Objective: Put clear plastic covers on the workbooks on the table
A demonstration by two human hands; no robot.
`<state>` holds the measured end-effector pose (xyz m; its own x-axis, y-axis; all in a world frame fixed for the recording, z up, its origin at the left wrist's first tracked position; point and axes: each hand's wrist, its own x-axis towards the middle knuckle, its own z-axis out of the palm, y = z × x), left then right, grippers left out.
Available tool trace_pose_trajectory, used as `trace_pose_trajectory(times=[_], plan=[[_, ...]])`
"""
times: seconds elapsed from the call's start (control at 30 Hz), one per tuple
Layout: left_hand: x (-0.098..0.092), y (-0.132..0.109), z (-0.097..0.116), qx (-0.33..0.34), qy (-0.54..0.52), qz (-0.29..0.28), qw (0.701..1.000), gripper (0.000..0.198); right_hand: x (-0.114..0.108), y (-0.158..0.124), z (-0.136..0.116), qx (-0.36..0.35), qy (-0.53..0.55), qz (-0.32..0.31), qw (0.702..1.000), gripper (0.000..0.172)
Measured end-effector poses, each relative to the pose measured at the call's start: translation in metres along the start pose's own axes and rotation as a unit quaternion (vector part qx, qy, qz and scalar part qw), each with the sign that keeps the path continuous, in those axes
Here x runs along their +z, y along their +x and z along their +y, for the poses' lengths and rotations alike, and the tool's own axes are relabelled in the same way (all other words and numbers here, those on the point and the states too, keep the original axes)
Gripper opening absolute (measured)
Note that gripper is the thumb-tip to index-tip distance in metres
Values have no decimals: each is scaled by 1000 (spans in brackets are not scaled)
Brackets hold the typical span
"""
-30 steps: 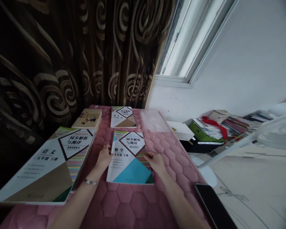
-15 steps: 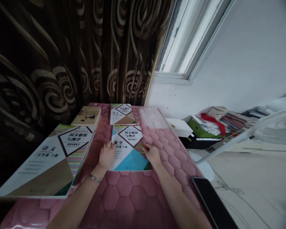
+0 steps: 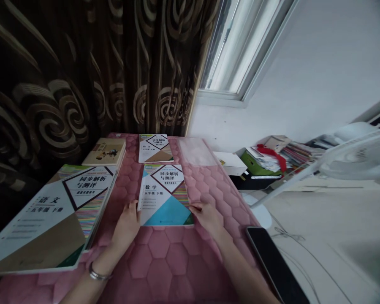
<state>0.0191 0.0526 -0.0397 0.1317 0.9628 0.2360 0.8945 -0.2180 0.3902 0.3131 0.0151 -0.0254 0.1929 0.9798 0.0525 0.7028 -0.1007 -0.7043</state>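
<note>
Head view. Maths book (image 3: 164, 196): flat at mid-table on the pink mat (image 3: 171, 261). Left hand (image 3: 126, 223): fingers loosely extended against its near-left edge. Right hand (image 3: 209, 217): fingers spread flat on its near-right edge. Bare mat near the hands. Large book (image 3: 50, 211) left, overhanging the table edge; phone (image 3: 272, 261) near right; small book (image 3: 155, 147) and plastic sleeve (image 3: 196, 152) far. Curtain (image 3: 82, 63) behind; window (image 3: 234, 42) far right.

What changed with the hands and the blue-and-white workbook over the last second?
Both hands slid back along the blue-and-white paper workbook's sides toward its near corners. The left hand now touches the lower left edge, the right hand the lower right corner. The workbook stayed flat on the pink quilted mat; the large striped workbook on the left and the black phone kept their places.
</note>
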Motion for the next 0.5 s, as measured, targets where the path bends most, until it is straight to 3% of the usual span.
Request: trace_pose_trajectory(times=[0.1, 0.27, 0.4, 0.5], plan=[[-6, -15, -6, -40, -58, -36, 997, 31, -4, -14, -4, 10, 8, -27, 1000, 21], [-18, -11, -11, -59, -125, -70, 988, 19, 11, -20, 8, 2, 74, -4, 997, 23], [-22, -11, -13, -65, -158, -74, 983, 16, 17, -29, 16, -37, 78, 28, 996, 29], [-22, -19, -15, -57, -181, -61, 980, 26, 15, -38, 17, -78, 50, 28, 995, 30]])
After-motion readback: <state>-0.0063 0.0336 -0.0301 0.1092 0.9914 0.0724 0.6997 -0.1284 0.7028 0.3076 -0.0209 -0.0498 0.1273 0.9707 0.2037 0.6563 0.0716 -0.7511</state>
